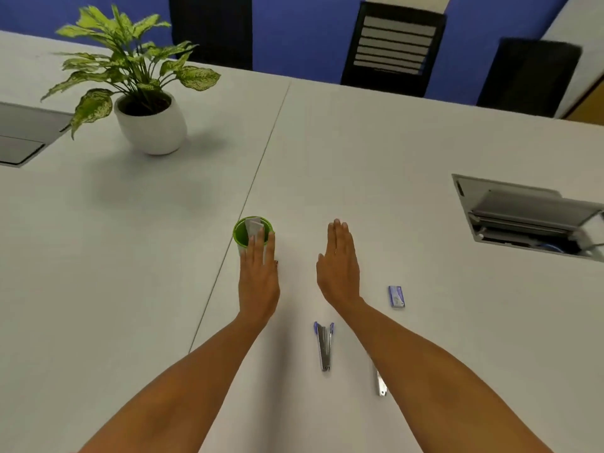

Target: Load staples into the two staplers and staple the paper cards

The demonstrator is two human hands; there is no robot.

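White table [359,158]: left hand [258,276] by green cup [237,232] (cards [254,225], perhaps), right hand [340,269] flat.

blue-tipped metal stapler [324,346] lies splayed open before me; the second stapler [380,384] is mostly hidden. blue staple box [396,297] lies flat to my right; white paper cards [254,226] stand in the green cup [239,236].

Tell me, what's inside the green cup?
Pale paper cards stand inside the green cup. The left hand covers its near side, so how many cards, or anything beneath, cannot be seen.
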